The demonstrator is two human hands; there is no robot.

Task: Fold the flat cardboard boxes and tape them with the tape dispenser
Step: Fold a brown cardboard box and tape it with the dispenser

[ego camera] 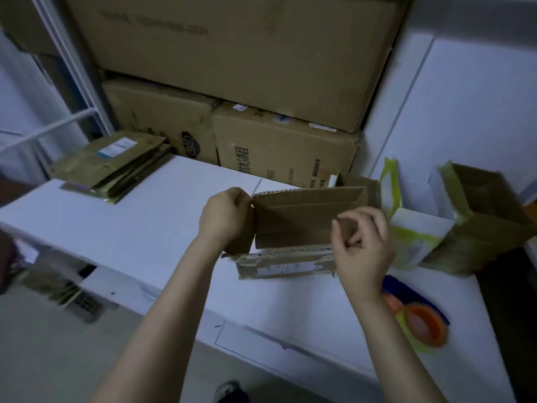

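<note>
White tabletop (139,228) before stacked brown cartons (232,68) carries your half-formed cardboard box (302,219) at its middle, its long axis running left to right between your hands, its corrugated walls matte brown with torn old tape along the near flap. Your left hand (223,216) curls round the left end flap and your right hand (360,248) pinches the right end flap. For taping, the orange-and-blue tape dispenser (421,318) lies just beside your right forearm, nearer that hand, while the flat boxes (113,167) sit far left.

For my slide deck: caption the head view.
Left hand and right hand grip an open cardboard box; tape dispenser lies nearby.
</note>
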